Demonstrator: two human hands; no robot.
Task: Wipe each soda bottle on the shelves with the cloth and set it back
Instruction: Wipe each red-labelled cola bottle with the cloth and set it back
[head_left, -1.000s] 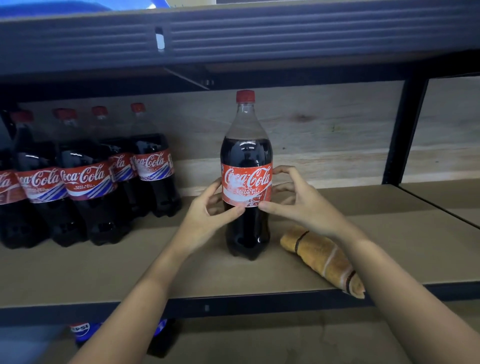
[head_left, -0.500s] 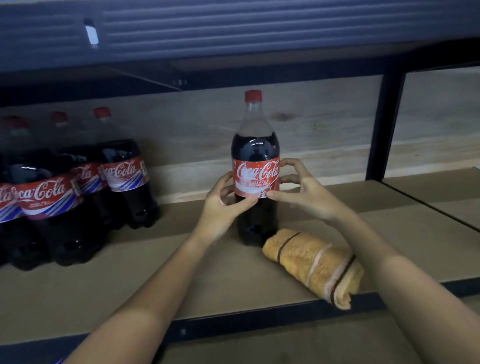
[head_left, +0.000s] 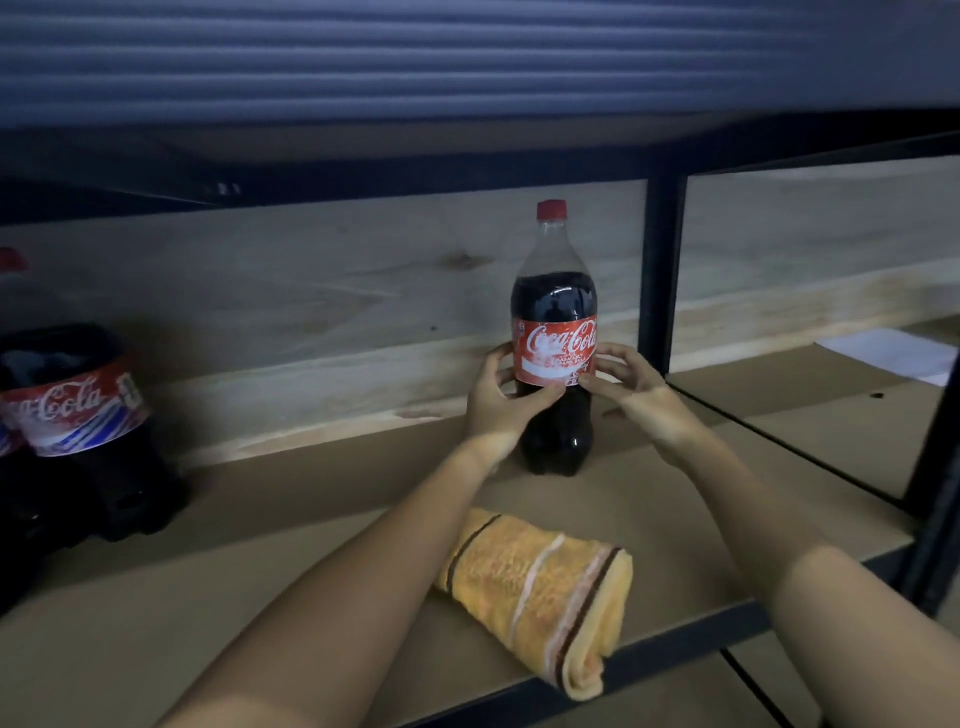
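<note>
- At the far left the group of Coca-Cola bottles (head_left: 78, 431) is sliding out of sight — four red caps were showing a second ago and now only the nearest couple of bottles are left at the frame's edge, so the head is turning right and closing in on the shelf.
- The left hand (head_left: 501, 400) is still curling round the label band of the single Coca-Cola bottle (head_left: 555, 343), thumb across the front and fingers wrapping the left flank.
- That bottle is standing upright on the brown shelf board (head_left: 260, 545), and it is now sitting farther back, close to the pale wooden back panel (head_left: 322, 312) and just left of the black upright post (head_left: 658, 270) (earlier it was standing near the front edge, beside the towel).
- The folded orange striped towel (head_left: 540, 592) is lying untouched at the shelf's front edge, now well in front of the bottle and under neither hand.
- The right hand (head_left: 631, 387) is holding the bottle's right side, fingertips curving onto the label — a lighter grip than the left, as far as I can tell.
- My reading: this bottle is being set back in place, so letting go and fetching the next one from the left group is likely coming.
- A white sheet (head_left: 888, 356) is lying on the neighbouring shelf bay at the right.
</note>
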